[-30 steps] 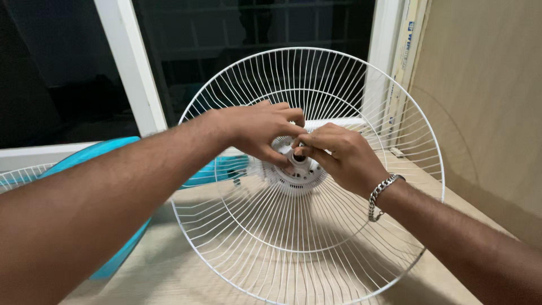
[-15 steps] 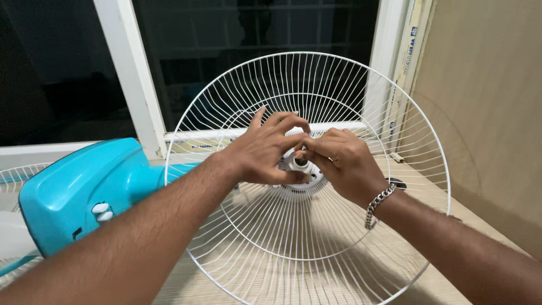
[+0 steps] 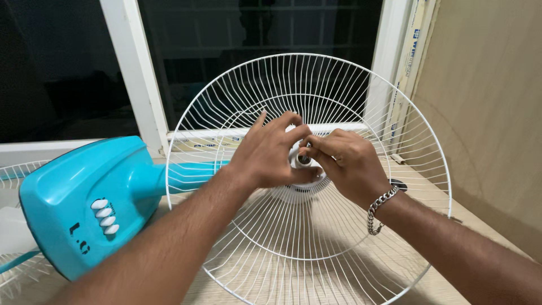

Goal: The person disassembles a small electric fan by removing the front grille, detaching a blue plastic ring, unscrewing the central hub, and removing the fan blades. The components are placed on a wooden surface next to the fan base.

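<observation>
Both hands pinch the small white hub [image 3: 302, 164] in the middle of the wire fan guard [image 3: 316, 85], left hand [image 3: 271, 155] and right hand [image 3: 347, 164] touching, and the guard, standing on the worktop [image 3: 451, 226], looks light and bendy, so hold its stiff middle.

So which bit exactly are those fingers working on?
Start at the big white wire fan guard standing before the dark window. At its centre sits a white plastic hub, where the left hand and right hand meet. It is the only solid piece among thin wires.
</observation>
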